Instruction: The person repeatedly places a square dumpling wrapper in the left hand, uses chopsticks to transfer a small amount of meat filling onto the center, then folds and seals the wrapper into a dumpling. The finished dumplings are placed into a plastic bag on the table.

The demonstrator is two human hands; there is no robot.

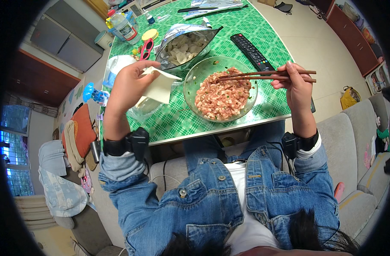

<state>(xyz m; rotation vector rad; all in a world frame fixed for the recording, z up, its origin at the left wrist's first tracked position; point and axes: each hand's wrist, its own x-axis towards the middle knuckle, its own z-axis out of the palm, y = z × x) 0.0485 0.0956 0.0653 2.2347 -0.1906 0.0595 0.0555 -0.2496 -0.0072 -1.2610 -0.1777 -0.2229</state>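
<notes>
My left hand (pixel 127 84) pinches the top edge of a thin, pale dough wrapper (pixel 161 87), which hangs over a clear plastic bag (pixel 145 108) on the table. In my right hand (pixel 294 78) is a pair of wooden chopsticks (pixel 265 76); their tips touch the raw minced meat (pixel 223 96) with green bits. The meat lies in a glass bowl (pixel 189 91) near the table's front edge. Behind the bowl, an open foil-lined bag (pixel 211 35) holds many pale, folded pieces, which look like filled dumplings.
A black remote control (pixel 251 51) lies right of the bowl. Pink sunglasses (pixel 146 49), a yellow lid (pixel 150 34) and a plastic bottle (pixel 126 28) are at the back left. A blue-topped toy (pixel 94 94) stands by the left edge. A green checked cloth (pixel 169 126) covers the table.
</notes>
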